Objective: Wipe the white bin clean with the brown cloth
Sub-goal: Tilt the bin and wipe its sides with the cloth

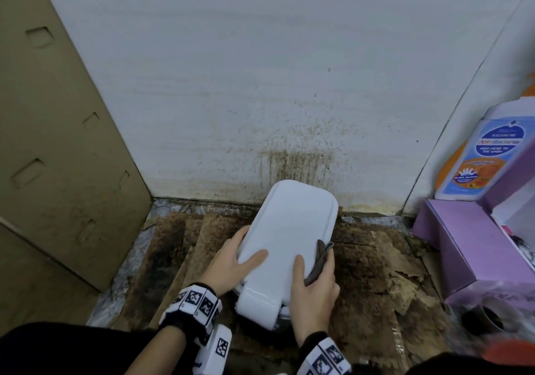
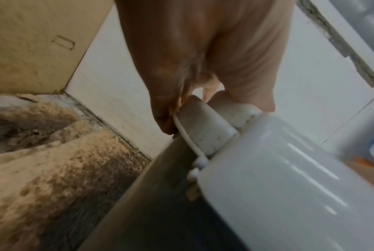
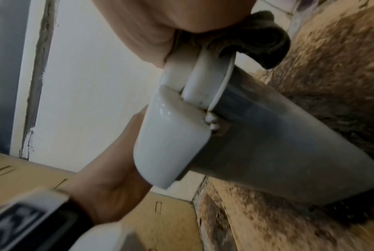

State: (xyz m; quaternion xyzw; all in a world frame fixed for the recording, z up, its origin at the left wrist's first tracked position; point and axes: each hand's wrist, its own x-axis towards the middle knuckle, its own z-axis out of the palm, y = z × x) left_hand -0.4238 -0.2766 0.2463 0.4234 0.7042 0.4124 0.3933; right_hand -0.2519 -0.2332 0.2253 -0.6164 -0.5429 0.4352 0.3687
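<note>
The white bin [image 1: 286, 230] stands tilted on the dirty floor, its lid closed and facing up. My left hand [image 1: 240, 247] grips the lid's left edge, thumb on top and fingers curled under the rim. My right hand [image 1: 315, 276] grips the right edge, thumb on the lid, with the brown cloth [image 1: 318, 261] bunched between its fingers and the bin's side. In the right wrist view the cloth [image 3: 265, 39] hangs over the rim of the grey bin body [image 3: 289, 144]. The left wrist view shows my left hand's fingers [image 2: 166, 118] at the lid's edge above the hinge cover [image 2: 278, 186].
A tall cardboard box [image 1: 58, 143] stands on the left. The stained white wall [image 1: 289, 114] is right behind the bin. Mouldy cardboard sheets [image 1: 376, 273] cover the floor. On the right, a purple box [image 1: 463, 244] carries an anti-bacterial wash bottle [image 1: 477, 154].
</note>
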